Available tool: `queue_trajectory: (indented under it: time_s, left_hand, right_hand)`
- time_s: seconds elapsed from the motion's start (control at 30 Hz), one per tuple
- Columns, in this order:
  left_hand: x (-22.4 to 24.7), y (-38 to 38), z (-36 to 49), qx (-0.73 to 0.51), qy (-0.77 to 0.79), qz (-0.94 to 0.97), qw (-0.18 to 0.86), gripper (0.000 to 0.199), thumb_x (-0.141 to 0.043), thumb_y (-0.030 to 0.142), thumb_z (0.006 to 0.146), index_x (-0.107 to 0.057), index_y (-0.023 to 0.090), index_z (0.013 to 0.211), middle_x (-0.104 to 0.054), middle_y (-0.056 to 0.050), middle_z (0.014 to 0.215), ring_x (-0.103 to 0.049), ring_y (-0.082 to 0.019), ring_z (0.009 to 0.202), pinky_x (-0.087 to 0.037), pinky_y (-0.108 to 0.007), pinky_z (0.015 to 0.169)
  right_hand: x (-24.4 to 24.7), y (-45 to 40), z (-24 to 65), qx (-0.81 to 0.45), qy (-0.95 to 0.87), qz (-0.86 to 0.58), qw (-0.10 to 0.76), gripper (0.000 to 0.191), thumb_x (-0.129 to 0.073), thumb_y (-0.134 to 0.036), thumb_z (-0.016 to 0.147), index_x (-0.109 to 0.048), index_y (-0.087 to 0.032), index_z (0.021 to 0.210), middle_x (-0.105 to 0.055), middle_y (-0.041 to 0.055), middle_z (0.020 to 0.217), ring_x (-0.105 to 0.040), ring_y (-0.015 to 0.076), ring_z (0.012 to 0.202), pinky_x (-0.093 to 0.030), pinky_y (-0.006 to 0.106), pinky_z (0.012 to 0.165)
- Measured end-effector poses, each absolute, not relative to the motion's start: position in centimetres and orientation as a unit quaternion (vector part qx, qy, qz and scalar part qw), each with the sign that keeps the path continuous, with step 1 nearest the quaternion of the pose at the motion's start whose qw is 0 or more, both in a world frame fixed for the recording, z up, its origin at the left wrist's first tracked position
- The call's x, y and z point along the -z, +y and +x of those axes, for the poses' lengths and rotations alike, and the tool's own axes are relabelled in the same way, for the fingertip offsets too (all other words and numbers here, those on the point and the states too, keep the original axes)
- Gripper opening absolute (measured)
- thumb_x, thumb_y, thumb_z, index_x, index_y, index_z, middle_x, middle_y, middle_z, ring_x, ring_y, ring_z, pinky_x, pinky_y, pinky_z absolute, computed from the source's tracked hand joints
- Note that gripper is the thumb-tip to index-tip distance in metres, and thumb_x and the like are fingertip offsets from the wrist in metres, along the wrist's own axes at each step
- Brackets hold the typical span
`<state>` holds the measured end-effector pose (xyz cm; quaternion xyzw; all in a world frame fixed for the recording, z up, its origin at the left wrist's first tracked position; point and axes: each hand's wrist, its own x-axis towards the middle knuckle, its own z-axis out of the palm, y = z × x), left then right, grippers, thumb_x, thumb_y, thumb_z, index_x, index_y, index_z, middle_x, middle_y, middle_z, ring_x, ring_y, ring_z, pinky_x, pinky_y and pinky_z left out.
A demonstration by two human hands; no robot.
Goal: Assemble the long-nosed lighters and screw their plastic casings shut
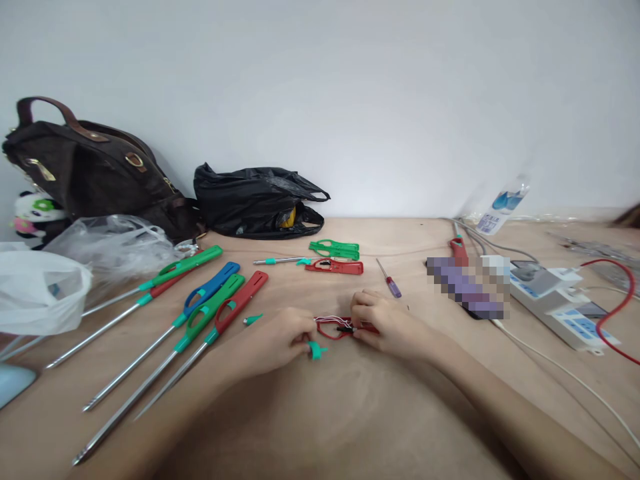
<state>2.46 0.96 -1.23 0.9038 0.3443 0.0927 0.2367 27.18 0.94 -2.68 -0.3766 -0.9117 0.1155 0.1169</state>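
Note:
An opened red lighter handle [333,331] lies on the table between my hands, with thin white wires [327,319] and a small black part [345,329] showing in it. My right hand [375,323] curls its fingers over the right end of this handle. At its left end my left hand [296,333] is closed in a pinch; what sits between its fingers is hidden. A teal trigger [315,350] shows just below the left fingertips. Left of that hand a teal piece [253,320] lies on the table.
Several long-necked lighters [220,310] lie at left. Behind my hands are green handle halves [335,249], a red handle half [340,267], a metal tube [280,261] and a screwdriver [390,280]. At right are a power strip [555,310] with cables and a bottle [503,207]. Bags [255,200] stand behind.

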Motion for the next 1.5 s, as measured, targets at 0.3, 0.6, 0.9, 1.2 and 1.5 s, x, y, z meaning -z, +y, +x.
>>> queue_trajectory:
  time_s: [0.3,0.6,0.9,1.2,1.5]
  left_hand:
    - [3.0,1.2,3.3,-0.159,0.416,0.882,0.151,0.013,-0.052,0.010,0.084,-0.060,0.019,0.079,-0.063,0.000,0.077,-0.058,-0.017,0.072,-0.041,-0.027,0.064]
    - [3.5,1.1,4.1,-0.188,0.397,0.893,0.099,0.012,-0.057,0.007,0.086,-0.057,0.018,0.080,-0.060,-0.001,0.079,-0.057,-0.019,0.075,-0.040,-0.028,0.064]
    - [3.8,1.2,4.4,-0.193,0.402,0.891,0.082,0.013,-0.057,0.009,0.087,-0.057,0.018,0.077,-0.059,-0.001,0.078,-0.054,-0.019,0.074,-0.038,-0.029,0.063]
    - [3.9,1.5,4.3,-0.220,0.380,0.891,0.113,0.014,-0.056,0.009,0.087,-0.060,0.018,0.077,-0.061,-0.001,0.077,-0.053,-0.019,0.077,-0.039,-0.029,0.065]
    - [4.1,1.6,4.8,-0.270,0.408,0.849,0.201,0.014,-0.064,0.004,0.080,-0.063,0.018,0.075,-0.059,0.001,0.070,-0.053,-0.017,0.073,-0.040,-0.026,0.064]
  right_hand:
    - [2.8,1.6,27.4,-0.175,-0.889,-0.393,0.154,0.012,-0.054,-0.008,0.085,-0.058,-0.017,0.078,-0.056,0.0041,0.088,-0.055,0.0172,0.085,-0.043,0.030,0.077]
    - [2.9,1.5,27.1,-0.256,-0.854,-0.401,0.209,0.015,-0.058,-0.004,0.081,-0.055,-0.018,0.074,-0.056,0.0014,0.084,-0.056,0.0156,0.081,-0.042,0.027,0.074]
    - [3.1,1.5,27.2,-0.325,-0.828,-0.398,0.226,0.016,-0.059,-0.007,0.082,-0.055,-0.018,0.071,-0.057,0.0005,0.082,-0.056,0.0155,0.080,-0.042,0.027,0.073]
    - [3.3,1.8,27.3,-0.368,-0.810,-0.386,0.246,0.013,-0.059,-0.012,0.084,-0.057,-0.018,0.072,-0.057,0.0012,0.083,-0.056,0.0169,0.081,-0.043,0.030,0.075]
    - [3.8,2.3,27.6,-0.420,-0.788,-0.368,0.261,0.009,-0.062,-0.016,0.083,-0.061,-0.019,0.074,-0.059,0.0017,0.084,-0.056,0.0169,0.081,-0.044,0.031,0.076]
